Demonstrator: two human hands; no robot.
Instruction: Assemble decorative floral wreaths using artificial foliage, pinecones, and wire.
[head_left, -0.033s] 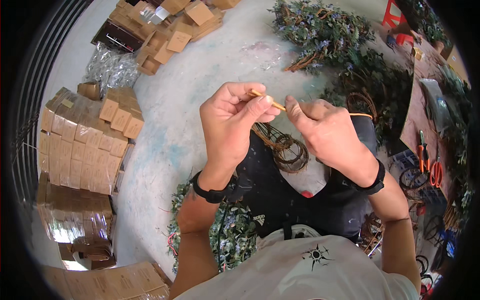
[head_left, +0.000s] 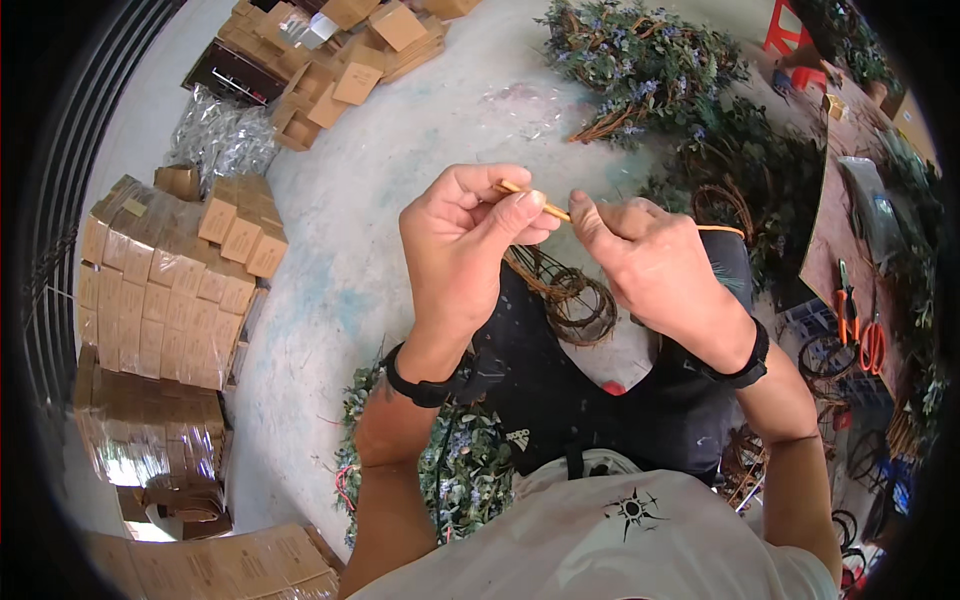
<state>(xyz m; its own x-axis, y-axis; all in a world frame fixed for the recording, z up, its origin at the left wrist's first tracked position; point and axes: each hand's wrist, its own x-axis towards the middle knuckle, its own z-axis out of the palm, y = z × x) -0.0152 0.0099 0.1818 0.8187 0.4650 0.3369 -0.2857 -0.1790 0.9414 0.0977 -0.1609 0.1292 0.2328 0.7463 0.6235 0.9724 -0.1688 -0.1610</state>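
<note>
Head view: left hand pinches thin tan stick between thumb and fingers; right hand pinches its other end. Stick centre frame, above vine wreath on lap. Cardboard boxes left; foliage pile far right.

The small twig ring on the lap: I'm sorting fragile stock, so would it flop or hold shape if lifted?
The twig ring probably holds shape: its coiled vines look woody. Likely light, since the middle is open. Loose ends may snag the left hand or right hand.
</note>
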